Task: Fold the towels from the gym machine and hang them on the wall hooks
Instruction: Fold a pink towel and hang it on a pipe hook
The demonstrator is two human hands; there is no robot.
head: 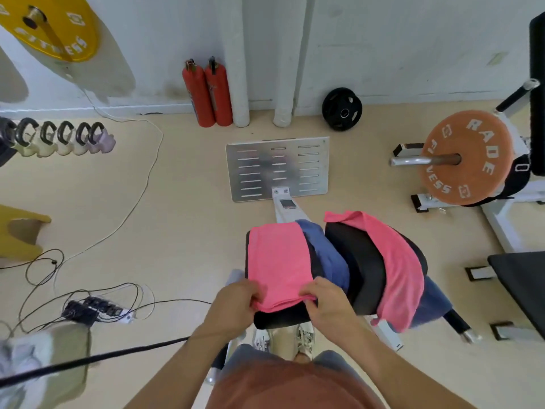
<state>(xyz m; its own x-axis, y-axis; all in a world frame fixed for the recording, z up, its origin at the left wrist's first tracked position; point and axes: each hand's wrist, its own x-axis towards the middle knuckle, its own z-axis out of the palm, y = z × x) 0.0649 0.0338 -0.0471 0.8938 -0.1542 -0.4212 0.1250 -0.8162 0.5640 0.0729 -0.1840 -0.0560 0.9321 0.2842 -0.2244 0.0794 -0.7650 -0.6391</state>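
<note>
Pink towel [278,261]: spread flat on the machine's left black pad [280,318]; my left hand [236,302] and right hand [324,302] each pinch its near edge. Blue towel [327,255]: between the pads. Second pink towel [398,267]: draped over the right pad [359,261].

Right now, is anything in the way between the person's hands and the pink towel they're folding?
No. The left hand and right hand already grip the near edge of the folded pink towel on the black pad. A blue towel lies beside it, not between. No wall hooks are in view.
</note>
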